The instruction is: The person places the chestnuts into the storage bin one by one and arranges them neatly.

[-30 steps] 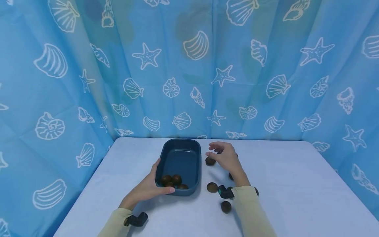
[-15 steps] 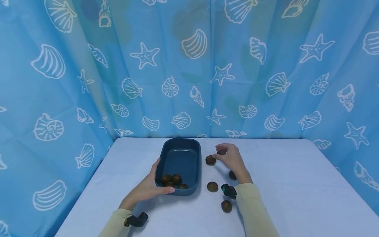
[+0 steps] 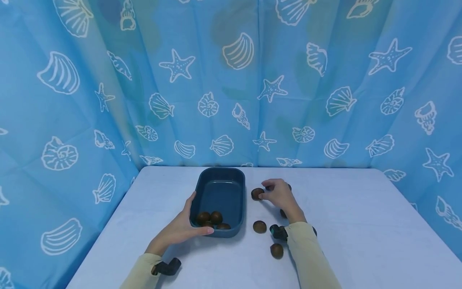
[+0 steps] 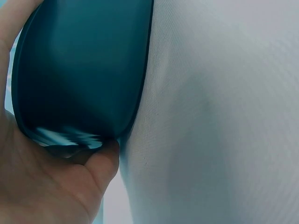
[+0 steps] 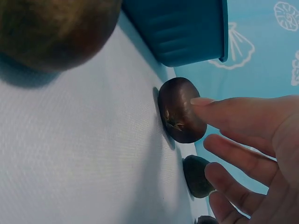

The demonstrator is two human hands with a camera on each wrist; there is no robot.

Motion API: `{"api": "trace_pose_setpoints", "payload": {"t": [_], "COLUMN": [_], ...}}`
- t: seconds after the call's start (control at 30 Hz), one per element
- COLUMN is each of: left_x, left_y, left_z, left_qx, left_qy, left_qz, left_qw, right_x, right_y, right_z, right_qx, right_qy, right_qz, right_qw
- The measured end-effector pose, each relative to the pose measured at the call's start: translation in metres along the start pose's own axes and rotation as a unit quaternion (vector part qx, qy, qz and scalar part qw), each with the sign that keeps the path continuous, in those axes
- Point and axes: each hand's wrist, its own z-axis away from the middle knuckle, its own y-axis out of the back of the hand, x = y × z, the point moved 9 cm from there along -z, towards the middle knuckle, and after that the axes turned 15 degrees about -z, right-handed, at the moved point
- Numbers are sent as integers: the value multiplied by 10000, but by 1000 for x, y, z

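Observation:
My left hand (image 3: 178,228) holds a dark blue-green rectangular dish (image 3: 242,200) at its near left corner. In the left wrist view the thumb (image 4: 105,163) bends against the dish's rim, with the fingers along the side wall. Several round, glossy brown fruits (image 3: 216,218) lie in its near end. My right hand (image 3: 281,197) reaches over the table right of the dish, fingers spread. Its thumb tip overlaps a purple-brown fruit (image 5: 180,109) with a small stem scar in the right wrist view. A darker fruit (image 5: 198,176) sits behind the other fingertips.
More brown fruits lie right of the dish: one (image 3: 259,226) near its right wall, one (image 3: 276,251) nearer me, others partly hidden by the right hand and arm. The white-covered table (image 3: 361,224) meets a blue shell-print curtain (image 3: 223,100) at the back.
My right hand has moved right and slightly toward me, its thumb now at the fruit nearest the dish. The left hand and dish have stayed in place.

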Motion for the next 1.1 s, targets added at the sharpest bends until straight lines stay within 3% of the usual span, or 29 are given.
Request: {"api": "trace_pose_setpoints", "payload": {"t": [0.3,0.9,1.1], "left_x": [-2,0,0], "left_y": [-1,1,1], "left_z": [0,3,0], "left_qx": [-1,11,7], "left_qy": [28,71,159], "left_qz": [-55,-150,-302], "left_qw": [10000,9999,9994], "right_x": [1,-4,-4], "right_y": [-10,-20,-19], "right_z": [-1,-2,-2], "right_qx": [-159,-168,-96], "right_qy": [-158,230,165], "right_qz": [168,428,579], "right_qw": [9996,9987,9981]}}
